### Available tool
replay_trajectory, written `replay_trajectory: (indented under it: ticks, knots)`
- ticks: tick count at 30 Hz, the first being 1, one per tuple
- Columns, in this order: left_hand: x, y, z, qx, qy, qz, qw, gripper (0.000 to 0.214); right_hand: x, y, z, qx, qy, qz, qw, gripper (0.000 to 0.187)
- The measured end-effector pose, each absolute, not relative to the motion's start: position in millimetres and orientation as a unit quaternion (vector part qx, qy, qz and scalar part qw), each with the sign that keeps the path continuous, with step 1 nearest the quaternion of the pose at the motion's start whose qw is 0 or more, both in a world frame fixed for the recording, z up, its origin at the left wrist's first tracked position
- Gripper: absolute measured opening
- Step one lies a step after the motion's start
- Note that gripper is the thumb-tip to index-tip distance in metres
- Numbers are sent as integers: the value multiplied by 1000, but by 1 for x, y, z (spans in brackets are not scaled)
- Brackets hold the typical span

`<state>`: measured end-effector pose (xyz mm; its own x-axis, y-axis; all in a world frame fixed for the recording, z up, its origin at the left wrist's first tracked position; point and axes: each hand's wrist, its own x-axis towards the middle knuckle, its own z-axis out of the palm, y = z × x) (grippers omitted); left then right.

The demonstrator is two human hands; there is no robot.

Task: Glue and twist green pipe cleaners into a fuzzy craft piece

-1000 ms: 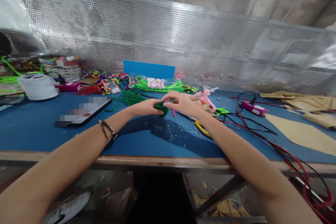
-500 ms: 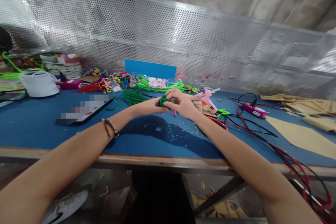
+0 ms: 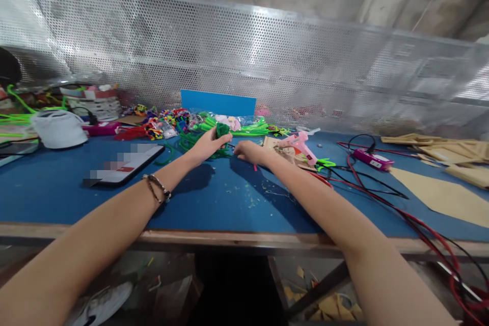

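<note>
One rounded, fuzzy green clump (image 3: 222,130) in left hand (image 3: 208,144)

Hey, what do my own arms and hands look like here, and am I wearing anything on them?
Both the left hand and the right hand are ungloved, and no sleeves show along the forearms. A dark bracelet of thin strands with bead-like bits circles the left wrist; the right wrist has none visible.

Left of the pink glue gun (image 3: 301,146), the left hand (image 3: 206,145) grips a dark green fuzzy piece (image 3: 222,130), with the right hand (image 3: 250,152) nearer the gun.
</note>
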<state>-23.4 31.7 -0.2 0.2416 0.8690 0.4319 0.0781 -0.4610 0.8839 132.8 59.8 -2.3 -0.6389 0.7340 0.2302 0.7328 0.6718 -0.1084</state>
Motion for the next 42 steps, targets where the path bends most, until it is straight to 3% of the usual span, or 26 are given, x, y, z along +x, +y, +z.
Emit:
replay_trajectory:
  ticks: [3,7,11,15,18,21,26,31,37,42]
  knots:
    - [-18,28,2,631,296,513,501,9,134,58,-7,-409,-900,3,152,12]
    - [-10,20,5,621,257,467,575,26,144,47,0,-421,-880,7,219,12]
    - [-2,10,2,734,317,426,423,45,160,27,9,-434,-852,43,290,10]
    - [-1,2,-5,895,324,215,218,45,171,10,15,-433,-777,172,423,3]
    - [-3,-1,-6,924,345,107,124,49,171,2,17,-418,-744,241,462,8]
    - [-4,-1,-2,894,406,163,99,47,165,-2,13,-396,-784,213,428,10]
    - [-7,3,5,875,372,262,164,36,155,-3,0,-378,-803,236,397,8]
    - [-8,6,4,863,330,307,227,27,153,-6,1,-354,-795,229,437,6]
    - [-10,7,7,789,288,402,364,21,143,-12,5,-316,-657,415,544,8]
    - [-10,4,11,768,262,447,377,19,137,-15,5,-267,-624,460,573,9]
